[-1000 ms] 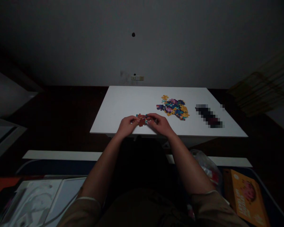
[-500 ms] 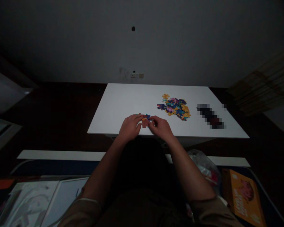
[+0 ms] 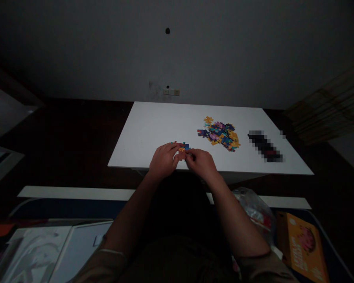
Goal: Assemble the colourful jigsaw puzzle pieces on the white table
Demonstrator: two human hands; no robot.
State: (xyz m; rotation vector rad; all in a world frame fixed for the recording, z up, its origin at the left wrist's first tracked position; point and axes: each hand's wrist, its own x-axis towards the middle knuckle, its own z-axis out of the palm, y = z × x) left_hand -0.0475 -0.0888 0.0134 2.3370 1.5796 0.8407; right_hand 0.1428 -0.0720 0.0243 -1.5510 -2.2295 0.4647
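Observation:
A small group of joined jigsaw puzzle pieces (image 3: 181, 155), reddish brown with blue at the top, rests at the table's near edge. My left hand (image 3: 164, 160) covers its left side, fingers across the top and thumb at the lower part, gripping it. At the right side of the group, my right hand (image 3: 203, 162) is closed in a pinch at a puzzle piece, most of which the fingers hide. Farther right lies a loose pile of puzzle pieces (image 3: 221, 134) in yellow, purple, dark blue and teal.
The white table (image 3: 162, 122) stands before a grey wall with a socket plate (image 3: 171, 92). A blurred dark object (image 3: 265, 147) lies at the table's right. Beside me are an orange box (image 3: 307, 245), a clear plastic bag (image 3: 253, 206) and an open white box (image 3: 44, 251).
Both hands stay at the joined pieces, with only slight finger shifts. My right hand sits a little lower along the group's right side. The view has tilted slightly.

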